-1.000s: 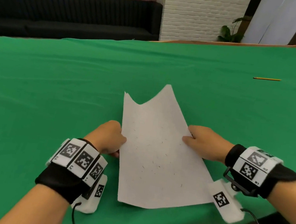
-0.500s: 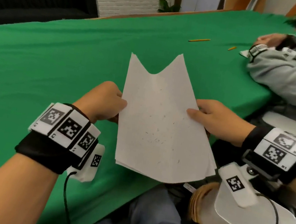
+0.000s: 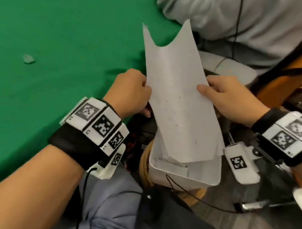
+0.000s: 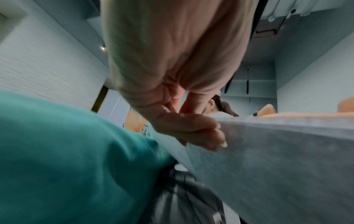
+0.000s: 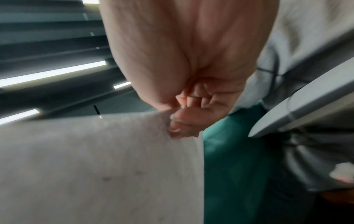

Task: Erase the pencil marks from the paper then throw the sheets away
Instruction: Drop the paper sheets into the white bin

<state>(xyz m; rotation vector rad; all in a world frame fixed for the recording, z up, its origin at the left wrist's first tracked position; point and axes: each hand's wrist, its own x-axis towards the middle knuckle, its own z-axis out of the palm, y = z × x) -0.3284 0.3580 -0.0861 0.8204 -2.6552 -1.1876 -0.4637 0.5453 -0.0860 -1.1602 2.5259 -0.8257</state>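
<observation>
Both hands' fingers pinch sheets (image 3: 175,106) edges: left hand (image 3: 129,93), right hand (image 3: 233,101); bin (image 3: 195,177) below.

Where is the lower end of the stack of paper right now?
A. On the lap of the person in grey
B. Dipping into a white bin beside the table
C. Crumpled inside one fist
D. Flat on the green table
B: the sheets, held by the left hand and right hand, reach down into the white bin off the table's edge.

left hand (image 3: 132,91), right hand (image 3: 231,101), both pinching
</observation>
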